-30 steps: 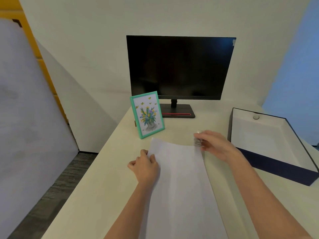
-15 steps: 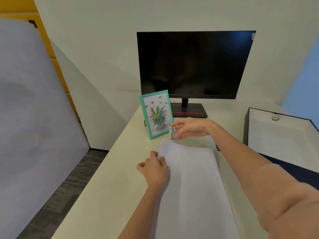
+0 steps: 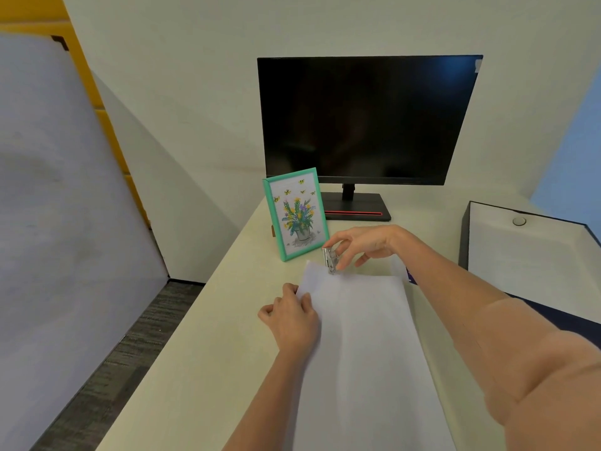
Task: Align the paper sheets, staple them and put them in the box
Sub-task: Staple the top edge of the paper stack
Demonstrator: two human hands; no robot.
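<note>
White paper sheets (image 3: 364, 346) lie lengthwise on the cream desk (image 3: 208, 353) in front of me. My left hand (image 3: 291, 317) presses flat on their left edge near the far corner. My right hand (image 3: 364, 244) grips a small silver stapler (image 3: 330, 260), whose jaw sits at the sheets' far left corner. The open dark blue box (image 3: 533, 252) with a white lining stands at the right, beside the sheets; a small round thing lies in its far part.
A green-framed flower picture (image 3: 294, 214) stands just behind the stapler. A black monitor (image 3: 367, 122) is at the back of the desk. The desk's left edge drops to grey carpet (image 3: 107, 369). A pale panel (image 3: 58, 206) leans at the left.
My right hand carried the stapler from the sheets' far right corner across to the far left corner and lowered it onto the paper. The left hand stayed pressed on the left edge.
</note>
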